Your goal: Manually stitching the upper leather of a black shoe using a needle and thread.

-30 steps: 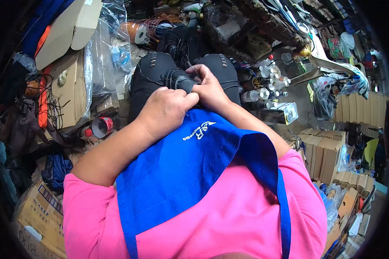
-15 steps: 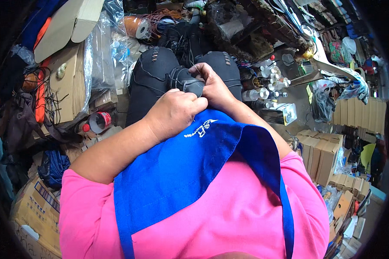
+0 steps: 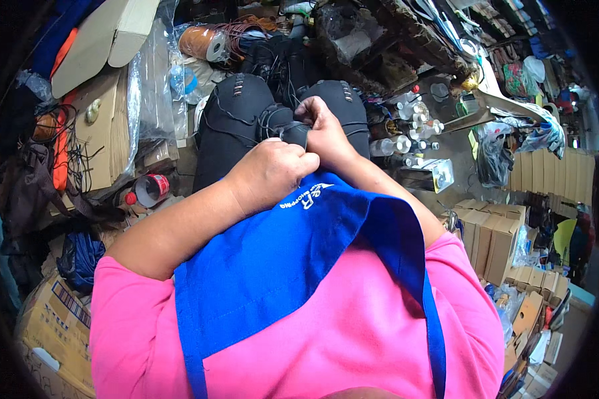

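head view, looking down at a seated person in a pink shirt [image 3: 353, 332] w/ a blue apron [image 3: 279, 266] over the chest and lap. both bare hands meet just past the apron's top edge, above the knees in black trousers [image 3: 236, 126].

left hand [image 3: 269, 173] is curled into a loose fist, knuckles up, its grip closed round a small black part [image 3: 293, 133] that sticks out toward the knees; thin black cord [image 3: 273, 120] loops off that part across the left thigh. right hand [image 3: 323, 133] sits just beside the left, touching it, fingers bent and pinching the far end of the same black part. what exactly the part is can't be told, it's mostly hidden by the fingers.

around the legs the floor is crowded. to the person's left: flattened cardboard [image 3: 100, 126], clear plastic bags [image 3: 156, 86], a red-and-white can [image 3: 150, 189] lying on its side, orange straps [image 3: 60, 153]. ahead of the knees: a roll of brown tape [image 3: 203, 41] and a heap of dark cords [image 3: 279, 60]. to the right: a cluster of small clear bottles [image 3: 409, 130] w/ white and red caps, a small clear box [image 3: 436, 174], then stacks of brown cardboard boxes [image 3: 492, 239] further right. a printed carton [image 3: 53, 319] sits near the left elbow at lower left.
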`<state>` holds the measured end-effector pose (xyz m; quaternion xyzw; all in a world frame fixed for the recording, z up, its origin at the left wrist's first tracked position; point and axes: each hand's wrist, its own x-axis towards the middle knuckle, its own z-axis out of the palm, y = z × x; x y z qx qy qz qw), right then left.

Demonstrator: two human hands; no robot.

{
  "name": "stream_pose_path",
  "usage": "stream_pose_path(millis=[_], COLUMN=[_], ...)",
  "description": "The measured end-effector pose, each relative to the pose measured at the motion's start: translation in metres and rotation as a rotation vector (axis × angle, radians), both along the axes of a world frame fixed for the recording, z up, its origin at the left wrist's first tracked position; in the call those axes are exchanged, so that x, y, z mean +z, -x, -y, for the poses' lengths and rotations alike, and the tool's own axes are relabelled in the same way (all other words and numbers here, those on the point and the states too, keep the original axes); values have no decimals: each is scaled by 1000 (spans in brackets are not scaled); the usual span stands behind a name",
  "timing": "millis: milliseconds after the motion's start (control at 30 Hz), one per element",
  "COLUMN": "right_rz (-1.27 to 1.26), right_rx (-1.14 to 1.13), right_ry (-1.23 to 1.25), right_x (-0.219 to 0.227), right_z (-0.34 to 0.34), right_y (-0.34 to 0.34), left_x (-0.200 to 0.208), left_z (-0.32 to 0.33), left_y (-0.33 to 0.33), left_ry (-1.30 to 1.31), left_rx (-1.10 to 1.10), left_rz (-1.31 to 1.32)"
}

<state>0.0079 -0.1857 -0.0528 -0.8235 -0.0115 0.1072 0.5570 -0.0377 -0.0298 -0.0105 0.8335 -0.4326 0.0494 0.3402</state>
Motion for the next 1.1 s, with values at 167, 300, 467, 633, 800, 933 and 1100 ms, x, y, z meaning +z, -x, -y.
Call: stream_pose_path(millis=[167, 300, 467, 633, 800, 933, 1100], right_rz=[127, -141, 110, 266, 334, 392, 243], right_rx=[345, 124, 186, 457, 387, 420, 414], right_ry=[320, 131, 250, 392, 744, 550, 531], right_x=[59, 95, 101, 105, 94, 86, 84], right_z=[51, 110, 112, 79, 66, 65, 63], right_y=[8, 6, 7, 14, 4, -1, -5], left_x=[15, 33, 26, 12, 10, 7, 4], left_z=[-9, -38, -58, -40, -29, -28, -28], left_y=[1, -20, -68, -93, -99, -101, -102], left_ry=[-28, 312, 115, 20, -102, -86, -73], left_rx=[-42, 309, 272, -38, -110, -97, -99], left_rz=[-81, -507, -401, -488, -479, -547, -576])
